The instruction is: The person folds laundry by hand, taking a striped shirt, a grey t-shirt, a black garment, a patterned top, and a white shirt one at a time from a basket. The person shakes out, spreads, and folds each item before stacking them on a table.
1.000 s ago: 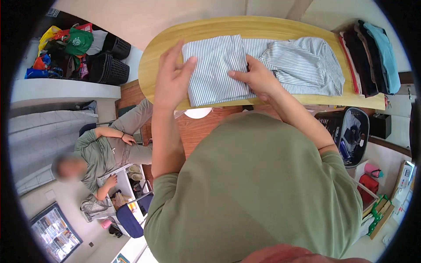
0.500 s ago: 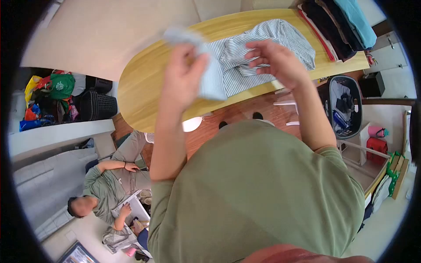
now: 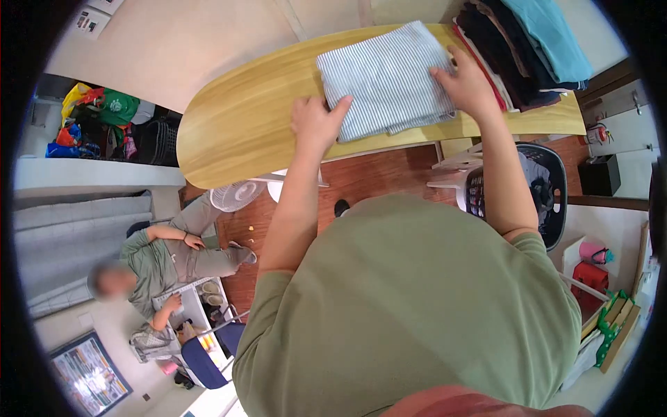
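Observation:
A blue-and-white striped garment lies folded into a rough rectangle on the wooden table. At its lower left corner is my left hand, thumb stretched onto the cloth and the other fingers apart over the tabletop beside it. My right hand rests at the garment's right edge, its thumb on the striped cloth and its fingers spread. Neither hand visibly grips the fabric. Just right of my right hand stands a stack of folded clothes, dark ones with a light blue one on the outside.
A black laundry basket with clothes stands below the table's right end. A white fan is under the left end. Another person sits at the lower left. Bags fill a shelf recess on the left.
The garment went from partly spread and crumpled to a compact folded rectangle. My left hand came down from its raised, blurred position with cloth to the garment's corner; my right hand moved to its right edge.

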`<state>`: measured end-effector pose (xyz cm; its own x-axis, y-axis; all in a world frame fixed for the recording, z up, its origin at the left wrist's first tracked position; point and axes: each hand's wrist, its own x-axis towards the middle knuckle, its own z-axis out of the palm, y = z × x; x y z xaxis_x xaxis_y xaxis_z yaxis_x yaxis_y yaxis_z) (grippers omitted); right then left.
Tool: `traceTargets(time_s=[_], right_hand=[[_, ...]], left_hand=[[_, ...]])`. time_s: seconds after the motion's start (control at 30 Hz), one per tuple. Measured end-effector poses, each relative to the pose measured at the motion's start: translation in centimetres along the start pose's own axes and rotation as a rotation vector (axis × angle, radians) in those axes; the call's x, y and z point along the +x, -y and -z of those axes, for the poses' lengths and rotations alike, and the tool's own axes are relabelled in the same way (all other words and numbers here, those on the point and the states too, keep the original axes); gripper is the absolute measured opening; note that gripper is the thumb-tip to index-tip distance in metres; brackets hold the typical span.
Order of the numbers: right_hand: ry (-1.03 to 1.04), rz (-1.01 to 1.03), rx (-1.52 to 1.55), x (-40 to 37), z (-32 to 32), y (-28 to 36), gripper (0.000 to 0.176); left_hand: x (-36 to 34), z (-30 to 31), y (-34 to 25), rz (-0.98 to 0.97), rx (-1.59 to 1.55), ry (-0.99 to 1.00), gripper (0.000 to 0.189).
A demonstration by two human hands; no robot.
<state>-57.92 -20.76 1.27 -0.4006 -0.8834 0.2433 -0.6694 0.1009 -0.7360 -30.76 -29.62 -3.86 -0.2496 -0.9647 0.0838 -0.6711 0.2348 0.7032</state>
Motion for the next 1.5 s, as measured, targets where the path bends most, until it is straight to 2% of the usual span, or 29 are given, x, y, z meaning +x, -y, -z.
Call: traceTargets(time_s=[0.07,0.1,0.2,0.23,0.27,0.3,0.37,0.47,0.53,0.57,0.6,0.67,0.7,0.77,0.8,0.87,0.97,1.03,1.1,1.17,1.27,1.33,1.37,1.43,1.5], right_hand=[[-0.162,0.179,-0.397,-1.1,0.4,0.7,0.062],[0.029,0.050,0.008,-1.6,0.5,1.9,0.068],[0.393,-0.177,0.761,-3.0,0.0,4.7,0.070],[0.301,-0.178,0.732,-1.6,-2.5,1.6,0.056],[0.311,-0.225,0.865,-1.3,-2.4,1.7,0.051],[0.323,-0.270,0.996,-0.8,-2.3,2.1,0.046],[0.371,-0.318,1.238,0.6,-2.4,3.1,0.034],[0.498,-0.242,1.382,2.0,-0.5,6.3,0.031],[0.513,-0.217,1.421,2.5,1.4,7.5,0.034],[0.509,-0.170,1.393,2.6,1.6,6.9,0.036],[0.501,-0.124,1.359,2.7,1.7,6.0,0.037],[0.500,-0.250,1.349,2.1,1.2,2.9,0.039],[0.502,-0.324,1.340,1.4,1.0,1.2,0.040],[0.280,-0.339,0.688,-0.9,1.2,-1.8,0.041],[0.171,-0.328,0.368,-1.4,1.1,-2.8,0.042],[0.083,-0.076,0.211,-1.6,0.4,-4.4,0.042],[-0.005,0.181,0.059,-1.6,-1.0,-2.7,0.040],[-0.012,0.321,0.015,-1.0,-2.7,-1.5,0.044],[0.023,0.310,-0.015,-1.2,-4.4,-1.3,0.047],[0.064,0.297,-0.076,-2.1,-5.4,-1.8,0.054],[-0.067,0.394,-0.146,-2.7,-5.9,-2.6,0.053],[-0.043,0.442,-0.200,-2.8,-5.3,-2.4,0.049],[-0.025,0.467,-0.226,-2.9,-5.1,-2.3,0.047],[-0.030,0.438,-0.071,-1.7,-4.4,-2.8,0.040],[-0.037,0.355,0.125,-0.1,-3.4,-1.3,0.033]], left_hand=[[1.1,-1.9,-1.5,0.052,-0.370,0.115,0.043],[0.7,-2.7,-2.5,-0.047,-0.518,0.177,0.044],[-2.4,-3.0,-7.3,-0.293,-0.880,0.335,0.053],[-3.6,-2.8,-8.4,-0.342,-0.964,0.355,0.058],[-4.5,-2.5,-9.4,-0.396,-1.048,0.371,0.063],[-5.0,-1.6,-9.7,-0.451,-1.025,0.303,0.073],[-5.2,-1.3,-7.8,-0.544,-0.547,0.035,0.076],[-4.4,-1.1,-5.6,-0.594,-0.277,-0.213,0.077],[-3.2,2.8,-5.0,-0.648,0.137,-0.392,0.077],[-2.5,4.5,-4.9,-0.702,0.145,-0.430,0.076],[-2.5,6.0,-5.2,-0.688,0.235,-0.371,0.072],[-3.9,8.1,-5.8,-0.645,0.399,-0.242,0.064],[-4.2,8.5,-4.9,-0.642,0.377,-0.117,0.060],[-4.9,8.7,-2.6,-0.616,0.327,0.132,0.054],[-4.5,8.5,-1.5,-0.513,0.266,0.123,0.051],[-2.5,7.9,0.2,-0.309,0.154,0.125,0.047],[2.5,5.9,-1.5,-0.643,0.067,-0.183,0.040],[6.1,2.0,-1.0,-0.702,0.120,-0.145,0.032],[8.3,1.1,-1.4,-0.650,0.115,-0.036,0.025],[9.1,1.7,-2.4,-0.476,0.050,0.170,0.019],[10.5,3.5,0.5,-0.583,-0.258,0.030,0.013],[10.3,5.6,2.8,-0.690,-0.136,-0.067,0.018],[9.9,6.4,4.5,-0.624,-0.051,-0.119,0.015],[8.9,7.1,7.7,-0.485,0.119,-0.247,0.012],[4.1,9.1,4.5,-0.137,0.102,-0.354,0.023]])
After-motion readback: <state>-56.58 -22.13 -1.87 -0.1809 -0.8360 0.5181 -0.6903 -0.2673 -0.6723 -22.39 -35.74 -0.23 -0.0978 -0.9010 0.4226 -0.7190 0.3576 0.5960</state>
